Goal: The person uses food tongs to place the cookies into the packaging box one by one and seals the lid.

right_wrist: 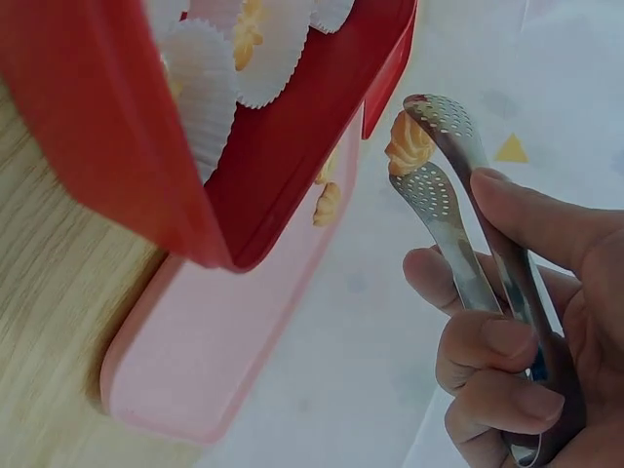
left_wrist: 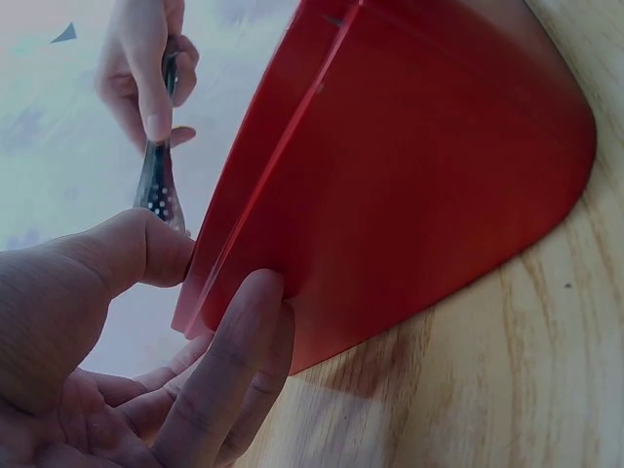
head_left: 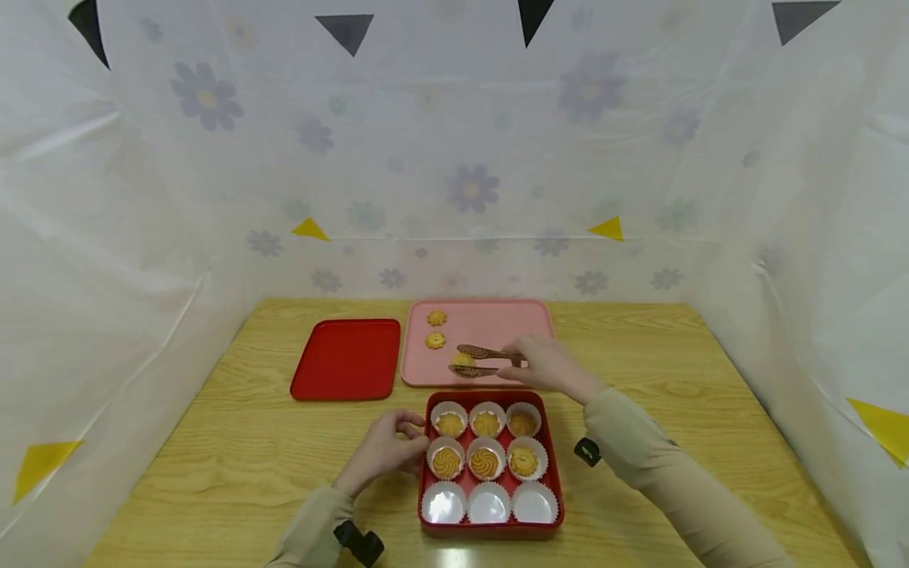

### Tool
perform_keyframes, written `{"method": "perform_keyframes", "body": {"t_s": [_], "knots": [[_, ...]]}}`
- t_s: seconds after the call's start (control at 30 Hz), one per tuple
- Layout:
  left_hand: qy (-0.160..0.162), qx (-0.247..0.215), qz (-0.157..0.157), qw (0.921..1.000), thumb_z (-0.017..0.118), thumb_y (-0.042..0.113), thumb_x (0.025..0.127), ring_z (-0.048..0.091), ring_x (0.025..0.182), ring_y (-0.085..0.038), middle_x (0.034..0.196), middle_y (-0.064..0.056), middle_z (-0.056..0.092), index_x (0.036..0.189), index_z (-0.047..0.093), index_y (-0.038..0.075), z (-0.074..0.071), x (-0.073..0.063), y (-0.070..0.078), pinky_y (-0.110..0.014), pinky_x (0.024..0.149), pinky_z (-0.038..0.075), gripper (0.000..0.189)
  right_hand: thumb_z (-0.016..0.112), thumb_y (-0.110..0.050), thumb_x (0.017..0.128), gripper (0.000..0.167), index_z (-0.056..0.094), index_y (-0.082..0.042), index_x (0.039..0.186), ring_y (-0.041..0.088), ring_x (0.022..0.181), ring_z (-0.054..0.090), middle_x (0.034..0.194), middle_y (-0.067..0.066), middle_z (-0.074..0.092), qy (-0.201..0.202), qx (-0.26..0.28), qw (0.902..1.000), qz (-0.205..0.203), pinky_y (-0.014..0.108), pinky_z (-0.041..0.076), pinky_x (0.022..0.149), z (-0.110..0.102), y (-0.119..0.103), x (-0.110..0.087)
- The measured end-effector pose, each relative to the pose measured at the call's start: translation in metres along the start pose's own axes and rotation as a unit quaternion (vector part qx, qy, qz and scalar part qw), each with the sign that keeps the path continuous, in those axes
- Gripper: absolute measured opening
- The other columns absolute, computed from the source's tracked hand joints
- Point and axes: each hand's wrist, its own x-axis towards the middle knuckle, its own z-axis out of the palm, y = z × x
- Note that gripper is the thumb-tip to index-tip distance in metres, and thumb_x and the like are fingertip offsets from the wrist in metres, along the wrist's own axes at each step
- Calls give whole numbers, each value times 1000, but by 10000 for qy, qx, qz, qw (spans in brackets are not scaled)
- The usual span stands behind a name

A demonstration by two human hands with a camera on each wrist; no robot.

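Note:
My right hand [head_left: 543, 364] grips metal tongs [right_wrist: 453, 132] with perforated ends. Pinched between those ends is a swirled cookie [right_wrist: 409, 144], held over the front part of the pink tray [head_left: 497, 323]. In front of that tray stands a red box [head_left: 490, 530] lined with rows of white paper cups. Cookies [head_left: 484, 463] sit in the back and middle rows of cups, while the front-row cups [head_left: 488, 502] show bare, shiny bottoms. At the box's left side, my left hand [left_wrist: 117, 331] pinches the rim, its thumb at the edge and fingertips against the outer wall.
Two more cookies [head_left: 436, 330] lie on the left part of the pink tray. A flat red tray [head_left: 348, 359] rests left of it. All of this is on a wooden table [head_left: 639, 442], with white flowered sheeting [head_left: 454, 134] behind and along the sides.

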Motion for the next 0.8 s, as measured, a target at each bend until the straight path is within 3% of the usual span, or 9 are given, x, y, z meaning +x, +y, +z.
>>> {"method": "perform_keyframes", "body": {"t_s": [0.17, 0.33, 0.57, 0.67, 0.8], "knots": [[40, 76, 33, 10000, 72, 9, 84, 64, 68, -13, 89, -13, 65, 114, 61, -6, -1, -1, 1, -30, 61, 60, 36, 69, -31, 94, 17, 73, -14, 94, 8, 66, 47, 77, -4, 64, 14, -78, 9999, -145, 24, 35, 58, -4, 5, -14], [-13, -32, -8, 10000, 71, 9, 84, 64, 68, -14, 91, -13, 64, 116, 60, -6, 0, -1, 1, -31, 61, 61, 36, 70, -32, 94, 34, 72, -7, 116, 9, 77, 54, 88, -3, 68, 40, -261, 9991, -319, 24, 41, 64, -6, 9, -28], [-16, -95, -58, 9999, 70, 8, 83, 65, 66, -14, 91, -14, 64, 116, 60, -7, 0, 1, 1, -32, 60, 62, 38, 69, -33, 94, 26, 74, -15, 112, 5, 73, 54, 88, -7, 67, -15, -394, 9943, -993, 21, 41, 62, -6, 15, -41], [-1, -52, -71, 10000, 71, 8, 83, 65, 67, -14, 91, -13, 64, 116, 60, -6, 0, 0, 1, -32, 60, 62, 37, 69, -34, 94, 26, 74, -17, 114, 5, 75, 57, 90, -8, 68, -131, -478, 9905, -1282, 24, 47, 63, -6, 16, -46], [1, -84, -103, 9999, 71, 8, 83, 65, 67, -14, 91, -13, 63, 116, 60, -6, 1, 0, 2, -32, 60, 62, 37, 67, -35, 95, 31, 72, -18, 121, 10, 91, 67, 104, -4, 73, -463, -415, 9881, -1404, 32, 57, 77, -5, 15, -52]]}}
